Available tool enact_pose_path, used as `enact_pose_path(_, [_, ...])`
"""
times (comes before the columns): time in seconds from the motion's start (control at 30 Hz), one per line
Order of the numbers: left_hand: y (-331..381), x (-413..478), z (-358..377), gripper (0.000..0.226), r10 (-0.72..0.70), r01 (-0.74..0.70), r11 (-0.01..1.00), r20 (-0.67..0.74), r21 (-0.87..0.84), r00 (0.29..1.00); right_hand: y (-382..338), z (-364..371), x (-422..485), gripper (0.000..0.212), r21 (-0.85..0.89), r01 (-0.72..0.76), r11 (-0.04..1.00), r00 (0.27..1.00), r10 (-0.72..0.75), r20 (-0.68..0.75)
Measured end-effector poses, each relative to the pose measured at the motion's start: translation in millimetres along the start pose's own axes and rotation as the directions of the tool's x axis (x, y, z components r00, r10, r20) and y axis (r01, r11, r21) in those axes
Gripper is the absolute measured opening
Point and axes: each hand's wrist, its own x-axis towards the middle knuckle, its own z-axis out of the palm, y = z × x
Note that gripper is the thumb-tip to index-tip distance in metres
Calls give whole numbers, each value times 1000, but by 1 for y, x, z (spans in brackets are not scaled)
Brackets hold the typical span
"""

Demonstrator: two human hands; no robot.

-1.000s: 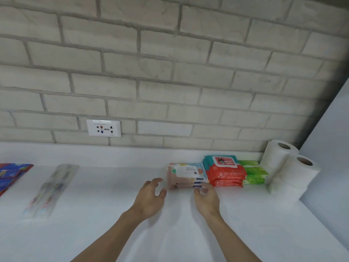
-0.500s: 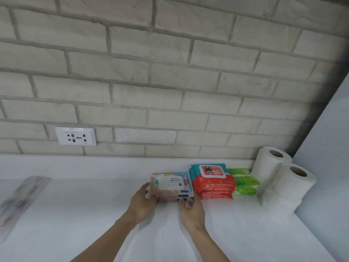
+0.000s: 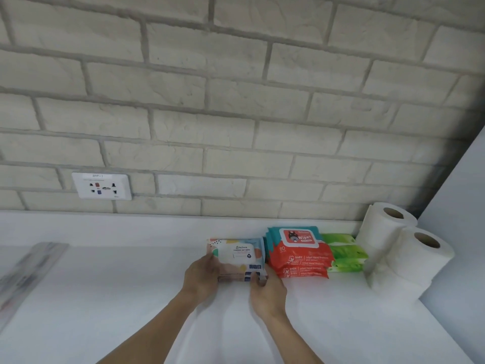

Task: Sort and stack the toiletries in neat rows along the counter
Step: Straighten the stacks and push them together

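Observation:
A stack of pastel wet-wipe packs lies on the white counter, close to the back wall. My left hand grips its left end and my right hand holds its front right corner. Directly to its right stands a stack of red and teal baby-wipe packs. Beyond that lies a stack of green packs. White toilet paper rolls are stacked in the right corner.
A clear plastic packet lies at the counter's left edge of view. A wall socket sits in the brick wall above the counter. A white side wall closes the counter off on the right.
Both hands have moved forward and closed on the pastel wipe stack, which they were only nearing a second ago. The view has shifted right and closer.

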Motion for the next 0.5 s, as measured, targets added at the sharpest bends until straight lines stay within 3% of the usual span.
enact_pose_path(0.27, [-23,9,-3,31,-76,66,993,-107,-100,991,-3,6,9,19,-29,0,1000,1000,0,-8])
enact_pose_path(0.5, [-47,6,-22,30,-73,58,994,-157,-94,985,-13,32,11,17,-145,94,985,995,-88,47])
